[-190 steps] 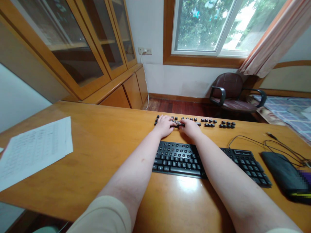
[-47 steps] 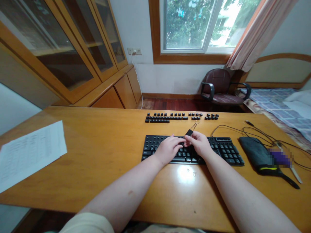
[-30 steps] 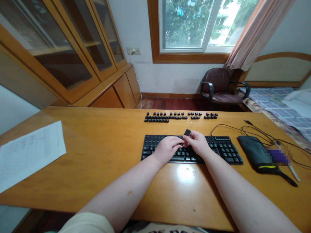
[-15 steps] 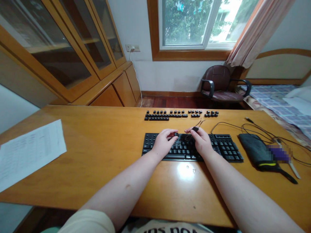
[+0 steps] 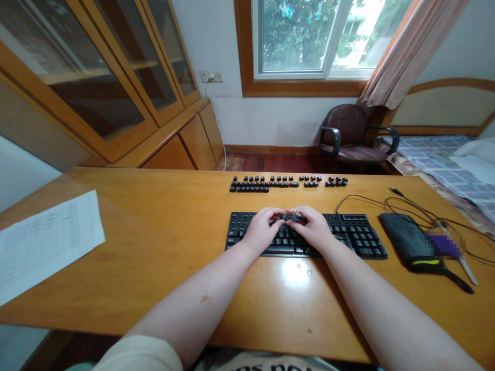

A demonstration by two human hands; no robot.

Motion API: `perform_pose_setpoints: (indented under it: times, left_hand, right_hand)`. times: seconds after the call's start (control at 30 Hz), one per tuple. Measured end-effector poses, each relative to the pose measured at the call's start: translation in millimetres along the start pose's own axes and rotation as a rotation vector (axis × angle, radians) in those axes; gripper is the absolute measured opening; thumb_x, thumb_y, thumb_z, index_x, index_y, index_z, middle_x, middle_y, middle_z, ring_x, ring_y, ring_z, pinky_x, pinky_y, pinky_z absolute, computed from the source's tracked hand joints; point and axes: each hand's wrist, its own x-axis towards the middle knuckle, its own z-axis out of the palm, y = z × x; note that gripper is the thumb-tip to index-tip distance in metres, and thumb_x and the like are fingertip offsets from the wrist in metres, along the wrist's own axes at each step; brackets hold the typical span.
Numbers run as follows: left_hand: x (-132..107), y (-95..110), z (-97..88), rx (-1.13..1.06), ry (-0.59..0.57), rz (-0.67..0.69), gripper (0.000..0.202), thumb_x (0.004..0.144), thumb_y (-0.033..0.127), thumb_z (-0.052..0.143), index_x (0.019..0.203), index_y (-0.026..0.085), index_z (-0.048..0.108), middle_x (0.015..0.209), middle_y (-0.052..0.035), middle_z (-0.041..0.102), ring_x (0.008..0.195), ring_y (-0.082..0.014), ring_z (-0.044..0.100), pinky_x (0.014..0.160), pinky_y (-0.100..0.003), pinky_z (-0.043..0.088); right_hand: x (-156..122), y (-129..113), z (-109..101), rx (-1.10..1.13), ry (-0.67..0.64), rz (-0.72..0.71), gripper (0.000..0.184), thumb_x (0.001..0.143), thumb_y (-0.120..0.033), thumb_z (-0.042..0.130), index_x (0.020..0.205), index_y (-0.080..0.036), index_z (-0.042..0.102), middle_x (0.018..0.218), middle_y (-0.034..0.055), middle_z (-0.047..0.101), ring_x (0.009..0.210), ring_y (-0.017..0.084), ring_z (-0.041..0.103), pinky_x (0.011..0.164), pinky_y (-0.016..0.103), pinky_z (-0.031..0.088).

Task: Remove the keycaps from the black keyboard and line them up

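A black keyboard (image 5: pixel 365 239) lies on the wooden desk, with both my hands over its upper middle. My left hand (image 5: pixel 265 228) pinches a small black keycap (image 5: pixel 285 217) between thumb and fingertips. My right hand (image 5: pixel 312 228) is closed on a keycap puller (image 5: pixel 297 218), a dark handle with thin wires, mostly covered by the fingers. The puller's end meets the keycap at my left fingertips; whether the wires grip it is too small to tell. Rows of loose keycaps (image 5: pixel 251 189) are lined up beyond the keyboard.
Right of the keyboard lie a dark cloth-covered brush (image 5: pixel 406 242), a blurred purple item (image 5: pixel 444 245) and a coiled cable (image 5: pixel 417 208). Paper sheets (image 5: pixel 50 242) rest on the desk's left side. A chair (image 5: pixel 350 131) stands beyond the far edge.
My right hand has moved left and turned, bringing the puller, whose wires pointed up and away before, against the keycap at my left fingertips. My left hand stays nearly in place.
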Motion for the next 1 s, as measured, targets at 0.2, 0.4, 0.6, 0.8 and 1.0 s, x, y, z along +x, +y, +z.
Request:
perform_pose_setpoints:
  times: [0.2,0.4,0.6,0.8,1.0]
  left_hand:
    - [-0.7,2.2,-1.0,0.009,-0.016,0.009,0.022,0.076,0.01,0.059,0.096,0.019,0.064,0.094,-0.0028,0.063,0.083,-0.0129,0.062,0.08,-0.028,0.053]
    - [-1.0,2.8,-0.7,0.015,-0.039,0.008,0.022,0.076,0.011,0.059,0.095,0.02,0.065,0.092,-0.0022,0.064,0.083,-0.0132,0.062,0.08,-0.028,0.053]
    - [-0.9,-0.7,1.0,-0.003,-0.019,-0.009,0.022,0.076,0.013,0.062,0.096,0.02,0.064,0.092,-0.0025,0.064,0.08,-0.0125,0.062,0.078,-0.028,0.054]
    - [-2.0,-0.7,2.5,-0.035,-0.006,-0.023,0.03,0.073,0.014,0.064,0.102,0.019,0.06,0.1,-0.0042,0.062,0.082,-0.0129,0.062,0.081,-0.029,0.053]
    - [-1.6,10.3,-0.9,-0.057,0.023,-0.05,0.031,0.075,0.02,0.063,0.105,0.017,0.057,0.103,-0.0061,0.062,0.078,-0.0128,0.061,0.08,-0.031,0.051]
  right_hand:
    - [0.8,0.1,0.5,-0.038,0.0,0.033,0.016,0.072,-0.033,0.068,0.082,-0.021,0.064,0.081,0.0042,0.068,0.076,0.019,0.063,0.073,0.032,0.05]
    - [-0.2,1.2,1.2,-0.064,0.003,0.063,0.016,0.072,-0.035,0.067,0.078,-0.021,0.064,0.078,0.0038,0.067,0.074,0.019,0.063,0.07,0.031,0.049]
    - [-1.0,6.3,1.0,-0.068,-0.008,0.07,0.015,0.076,-0.035,0.063,0.083,-0.022,0.066,0.082,0.0044,0.069,0.076,0.02,0.064,0.072,0.032,0.05]
    - [-2.5,0.6,-3.8,-0.074,-0.005,0.059,0.018,0.076,-0.037,0.061,0.085,-0.021,0.066,0.083,0.0051,0.069,0.076,0.02,0.064,0.073,0.033,0.05]
    - [33.2,-5.0,-18.7,-0.15,0.19,0.184,0.024,0.074,-0.041,0.063,0.086,-0.02,0.068,0.085,0.0054,0.069,0.079,0.02,0.063,0.072,0.033,0.048]
